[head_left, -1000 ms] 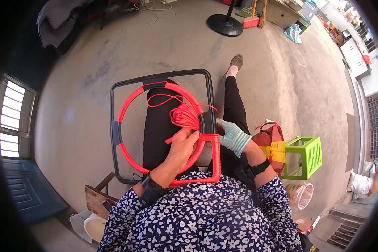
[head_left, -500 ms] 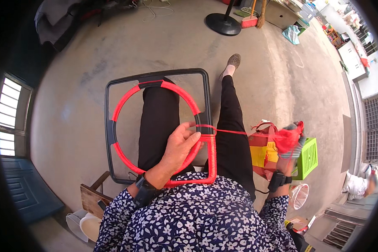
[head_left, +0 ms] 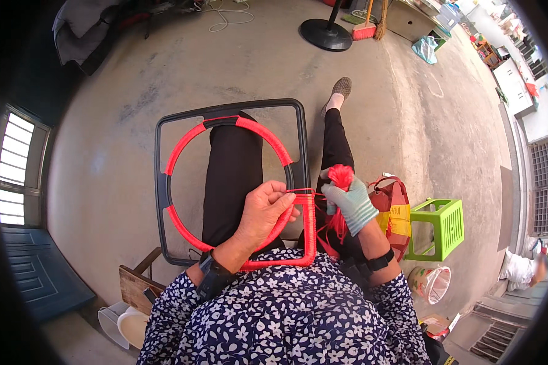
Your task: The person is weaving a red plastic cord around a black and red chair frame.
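A black square frame (head_left: 158,159) with a ring inside it rests on my lap. Red cord (head_left: 265,136) is wound tightly over much of the ring and along the frame's lower right corner. My bare left hand (head_left: 265,213) pinches the ring's right side, close to where the winding ends. Just right of the frame, my right hand (head_left: 352,204), in a pale grey-green glove, is closed round a bundle of red cord (head_left: 341,176). Loose strands hang below that hand, and a short length of cord runs from the frame toward it.
Beside my right leg stand a red and yellow bag (head_left: 396,213), a green plastic stool (head_left: 447,228) and a lined waste basket (head_left: 433,285). A wooden stool (head_left: 134,289) is at my left. Farther off are a round black stand base (head_left: 326,35) and a red broom (head_left: 364,30).
My right hand has come in from the far right to beside the frame with the cord bundle. The stretched cord has become short and slack. My left hand stays on the frame.
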The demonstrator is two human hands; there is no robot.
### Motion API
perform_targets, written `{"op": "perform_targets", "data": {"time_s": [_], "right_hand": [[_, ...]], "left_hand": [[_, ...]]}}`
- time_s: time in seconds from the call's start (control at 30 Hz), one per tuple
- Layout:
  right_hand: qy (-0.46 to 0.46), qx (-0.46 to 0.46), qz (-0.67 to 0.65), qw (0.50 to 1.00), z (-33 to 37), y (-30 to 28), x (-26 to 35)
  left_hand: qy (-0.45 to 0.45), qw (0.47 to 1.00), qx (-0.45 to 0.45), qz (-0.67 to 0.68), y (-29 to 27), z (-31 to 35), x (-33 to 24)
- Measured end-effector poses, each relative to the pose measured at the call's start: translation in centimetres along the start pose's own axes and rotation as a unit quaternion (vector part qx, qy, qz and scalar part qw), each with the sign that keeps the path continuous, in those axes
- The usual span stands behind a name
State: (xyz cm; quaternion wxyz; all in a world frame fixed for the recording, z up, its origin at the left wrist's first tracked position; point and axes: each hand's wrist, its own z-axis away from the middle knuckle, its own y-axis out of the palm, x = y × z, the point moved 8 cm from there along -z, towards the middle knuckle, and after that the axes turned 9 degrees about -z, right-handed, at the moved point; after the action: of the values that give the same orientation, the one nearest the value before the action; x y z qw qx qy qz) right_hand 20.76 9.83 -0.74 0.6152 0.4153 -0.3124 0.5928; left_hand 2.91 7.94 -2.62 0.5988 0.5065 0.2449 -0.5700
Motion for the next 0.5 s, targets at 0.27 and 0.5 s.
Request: {"op": "perform_targets", "data": {"time_s": [0.27, 0.5], "right_hand": [[-0.052, -0.001, -0.074, 0.996, 3.0, 1.0, 2.7], [-0.208, -0.249, -0.405, 0.855, 2.9, -26.4, -4.0]], "left_hand": [[-0.015, 1.0, 0.005, -0.006, 0.1, -0.2, 0.2], [-0.042, 0.997, 0.041, 0.044, 0.2, 0.0, 0.4]]}}
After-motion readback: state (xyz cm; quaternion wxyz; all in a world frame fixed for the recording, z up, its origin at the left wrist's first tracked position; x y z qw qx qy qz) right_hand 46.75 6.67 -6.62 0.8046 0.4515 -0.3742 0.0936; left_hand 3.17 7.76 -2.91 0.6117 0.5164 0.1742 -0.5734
